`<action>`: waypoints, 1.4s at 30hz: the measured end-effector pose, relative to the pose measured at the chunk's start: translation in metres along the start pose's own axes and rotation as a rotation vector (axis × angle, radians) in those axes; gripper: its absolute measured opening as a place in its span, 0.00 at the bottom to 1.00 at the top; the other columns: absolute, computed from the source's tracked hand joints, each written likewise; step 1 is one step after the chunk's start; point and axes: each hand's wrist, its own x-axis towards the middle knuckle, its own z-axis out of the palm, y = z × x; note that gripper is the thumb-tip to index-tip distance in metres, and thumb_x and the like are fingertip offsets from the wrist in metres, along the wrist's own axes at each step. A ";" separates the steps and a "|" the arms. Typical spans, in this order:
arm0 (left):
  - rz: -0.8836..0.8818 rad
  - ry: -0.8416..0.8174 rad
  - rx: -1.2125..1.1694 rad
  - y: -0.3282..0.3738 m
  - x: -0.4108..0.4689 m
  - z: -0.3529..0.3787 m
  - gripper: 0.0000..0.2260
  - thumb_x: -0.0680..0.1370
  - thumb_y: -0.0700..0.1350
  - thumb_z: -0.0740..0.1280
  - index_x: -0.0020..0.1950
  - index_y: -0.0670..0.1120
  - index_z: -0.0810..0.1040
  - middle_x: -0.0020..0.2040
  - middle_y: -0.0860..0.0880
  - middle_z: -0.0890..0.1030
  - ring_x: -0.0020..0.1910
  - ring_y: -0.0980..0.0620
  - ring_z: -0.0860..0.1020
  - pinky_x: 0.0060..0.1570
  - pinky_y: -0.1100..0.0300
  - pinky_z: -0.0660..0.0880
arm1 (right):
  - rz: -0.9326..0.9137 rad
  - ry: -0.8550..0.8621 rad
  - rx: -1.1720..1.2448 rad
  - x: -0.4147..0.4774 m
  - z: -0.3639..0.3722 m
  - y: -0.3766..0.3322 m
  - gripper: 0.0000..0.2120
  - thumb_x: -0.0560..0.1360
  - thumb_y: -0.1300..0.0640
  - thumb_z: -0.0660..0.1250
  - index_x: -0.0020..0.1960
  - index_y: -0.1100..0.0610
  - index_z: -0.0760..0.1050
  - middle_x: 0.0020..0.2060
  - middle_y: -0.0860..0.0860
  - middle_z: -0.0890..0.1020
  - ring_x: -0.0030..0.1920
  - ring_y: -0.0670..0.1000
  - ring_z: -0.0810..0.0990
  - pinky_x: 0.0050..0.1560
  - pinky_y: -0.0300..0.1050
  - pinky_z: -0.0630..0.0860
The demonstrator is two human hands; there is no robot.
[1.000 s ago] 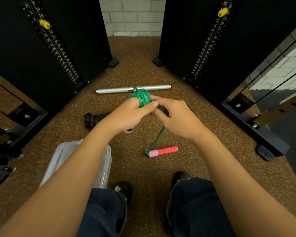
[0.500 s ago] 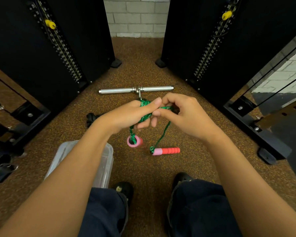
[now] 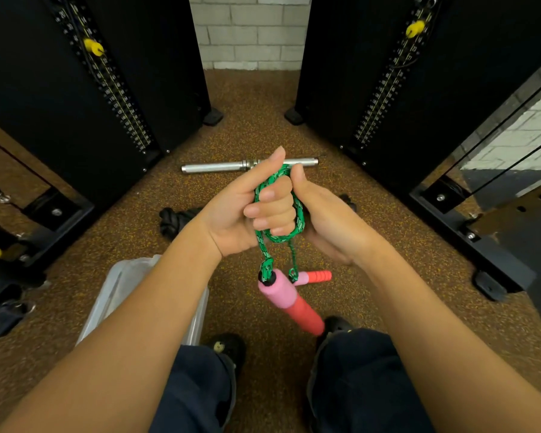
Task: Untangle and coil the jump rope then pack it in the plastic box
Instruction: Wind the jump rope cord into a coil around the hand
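Observation:
A green braided jump rope (image 3: 299, 210) loops around the curled fingers of my left hand (image 3: 247, 210), which is shut on it. My right hand (image 3: 325, 220) presses against the loop from the right, thumb up, gripping the rope too. One pink and red handle (image 3: 289, 300) hangs from the rope below my hands. The other handle (image 3: 314, 277) dangles just behind it, close to the floor. The clear plastic box (image 3: 119, 285) sits on the floor at lower left, partly hidden under my left forearm.
A steel cable-machine bar (image 3: 219, 166) lies on the brown speckled floor beyond my hands. A black rope attachment (image 3: 172, 220) lies left of my wrists. Black weight-stack towers (image 3: 107, 82) stand on both sides. My shoes (image 3: 225, 346) and knees are at the bottom.
My hands have risen toward the camera and closed on the rope. My left fingers now curl through the loop. One handle has lifted and hangs in the air.

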 end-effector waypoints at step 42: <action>0.350 0.550 0.037 0.014 -0.010 0.002 0.12 0.80 0.40 0.57 0.61 0.42 0.73 0.37 0.56 0.79 0.37 0.59 0.77 0.53 0.61 0.73 | 0.006 0.173 -1.069 -0.004 0.002 0.019 0.06 0.81 0.54 0.52 0.47 0.55 0.63 0.37 0.52 0.75 0.39 0.57 0.76 0.38 0.48 0.68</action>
